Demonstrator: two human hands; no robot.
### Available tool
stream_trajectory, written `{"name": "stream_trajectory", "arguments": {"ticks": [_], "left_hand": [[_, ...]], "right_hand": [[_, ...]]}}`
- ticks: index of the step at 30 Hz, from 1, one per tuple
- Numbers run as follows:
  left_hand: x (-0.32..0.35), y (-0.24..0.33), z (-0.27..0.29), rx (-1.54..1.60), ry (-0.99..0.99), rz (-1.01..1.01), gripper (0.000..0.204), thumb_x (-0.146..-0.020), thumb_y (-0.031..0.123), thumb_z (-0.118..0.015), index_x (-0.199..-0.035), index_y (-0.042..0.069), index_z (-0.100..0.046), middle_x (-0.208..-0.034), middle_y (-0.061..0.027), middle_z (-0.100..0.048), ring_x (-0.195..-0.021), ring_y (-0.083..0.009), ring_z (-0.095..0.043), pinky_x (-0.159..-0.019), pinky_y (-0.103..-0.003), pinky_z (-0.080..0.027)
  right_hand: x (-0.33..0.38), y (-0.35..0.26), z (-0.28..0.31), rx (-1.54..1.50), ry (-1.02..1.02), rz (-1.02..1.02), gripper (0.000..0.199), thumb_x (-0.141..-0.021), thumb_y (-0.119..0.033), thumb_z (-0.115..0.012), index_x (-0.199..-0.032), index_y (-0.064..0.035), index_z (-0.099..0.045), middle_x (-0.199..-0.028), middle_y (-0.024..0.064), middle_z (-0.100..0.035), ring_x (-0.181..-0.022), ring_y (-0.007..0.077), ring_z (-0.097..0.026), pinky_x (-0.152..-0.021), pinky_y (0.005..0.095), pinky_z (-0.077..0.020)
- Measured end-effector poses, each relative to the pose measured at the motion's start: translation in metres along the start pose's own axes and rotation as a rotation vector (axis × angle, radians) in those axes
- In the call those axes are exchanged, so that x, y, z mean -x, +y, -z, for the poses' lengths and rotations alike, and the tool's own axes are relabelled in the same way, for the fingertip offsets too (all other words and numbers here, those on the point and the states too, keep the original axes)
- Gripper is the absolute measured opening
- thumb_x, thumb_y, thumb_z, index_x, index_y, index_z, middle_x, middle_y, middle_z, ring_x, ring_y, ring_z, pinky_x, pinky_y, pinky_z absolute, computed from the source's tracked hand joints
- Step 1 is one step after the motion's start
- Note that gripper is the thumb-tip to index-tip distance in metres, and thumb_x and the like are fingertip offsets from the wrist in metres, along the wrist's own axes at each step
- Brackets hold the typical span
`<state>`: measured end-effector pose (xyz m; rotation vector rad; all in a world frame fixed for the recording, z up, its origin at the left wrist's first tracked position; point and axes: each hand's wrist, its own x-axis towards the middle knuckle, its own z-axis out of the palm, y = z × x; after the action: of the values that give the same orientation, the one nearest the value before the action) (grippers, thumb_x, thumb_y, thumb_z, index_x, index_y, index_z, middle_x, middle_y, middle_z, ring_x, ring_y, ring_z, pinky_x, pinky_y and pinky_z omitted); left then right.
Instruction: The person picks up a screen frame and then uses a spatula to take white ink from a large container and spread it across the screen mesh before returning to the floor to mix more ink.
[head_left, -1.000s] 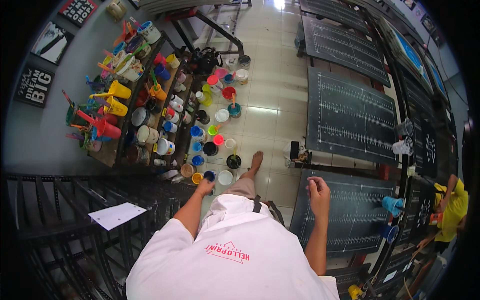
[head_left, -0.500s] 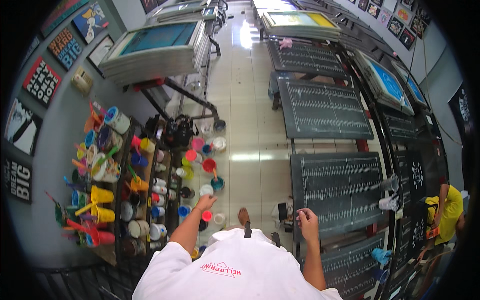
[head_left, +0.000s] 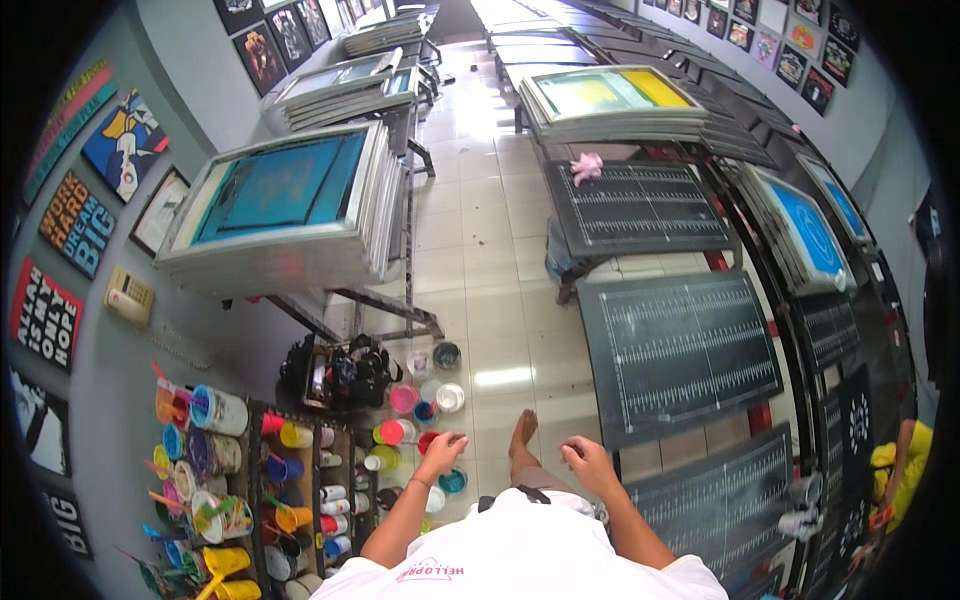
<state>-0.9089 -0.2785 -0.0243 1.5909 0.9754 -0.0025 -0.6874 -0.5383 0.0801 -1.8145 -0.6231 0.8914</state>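
Note:
My left hand (head_left: 443, 457) hangs in front of me at the left with its fingers loosely bent, nothing seen in it. Below and around it on the floor stand paint pots: a teal one (head_left: 454, 480), a red one (head_left: 428, 442) and a white one (head_left: 450, 397). Over to the right, my right hand (head_left: 588, 462) hovers beside the corner of a dark printing board (head_left: 680, 350) without touching it. Its fingers curl loosely, and no held thing shows. My bare foot (head_left: 525, 428) is on the tiles between the hands.
At the left, a wooden shelf (head_left: 258, 490) bears many paint tubs and bottles. Beyond it, framed screens (head_left: 280, 190) are stacked on a stand. More screens (head_left: 610, 100) rest on the right-hand tables, near a pink glove (head_left: 586, 168). A person in yellow (head_left: 905, 470) is at far right.
I have moved forward along the aisle, so the shelf, pots and boards sit lower in view. Both hands have come closer together, and the view takes in more of the far aisle.

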Motion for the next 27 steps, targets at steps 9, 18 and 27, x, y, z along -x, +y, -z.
{"name": "stream_trajectory", "arguments": {"ticks": [9,18,27], "left_hand": [[-0.168,0.125,0.06,0.164,0.137,0.002,0.038,-0.094,0.029,-0.061,-0.118,0.0,-0.063,-0.101,-0.0087,-0.069,-0.088,-0.017,-0.066,-0.077,-0.03,-0.051],[-0.432,0.309,0.113,0.222,0.016,-0.087,0.047,-0.097,0.032,-0.057,-0.129,-0.002,-0.054,-0.117,-0.0132,-0.065,-0.102,-0.0224,-0.065,-0.087,-0.034,-0.051],[-0.716,0.551,0.156,0.003,-0.138,-0.233,0.051,-0.095,0.039,-0.057,-0.125,-0.002,-0.056,-0.114,-0.0125,-0.065,-0.1,-0.0223,-0.063,-0.085,-0.036,-0.051]], "right_hand": [[-0.31,-0.167,0.041,0.197,-0.153,0.21,0.028,-0.093,-0.022,-0.058,-0.105,0.0025,-0.065,-0.09,0.0173,-0.07,-0.082,0.0275,-0.068,-0.074,0.0363,-0.051],[-0.548,-0.221,0.115,0.014,-0.012,0.172,0.027,-0.093,-0.019,-0.058,-0.11,0.0013,-0.063,-0.091,0.0093,-0.069,-0.077,0.016,-0.065,-0.067,0.03,-0.0513],[-0.707,-0.226,0.214,-0.403,0.484,-0.002,0.026,-0.096,-0.017,-0.055,-0.115,0.0004,-0.058,-0.095,0.0067,-0.065,-0.067,0.0085,-0.059,-0.055,0.0219,-0.0471]]}}
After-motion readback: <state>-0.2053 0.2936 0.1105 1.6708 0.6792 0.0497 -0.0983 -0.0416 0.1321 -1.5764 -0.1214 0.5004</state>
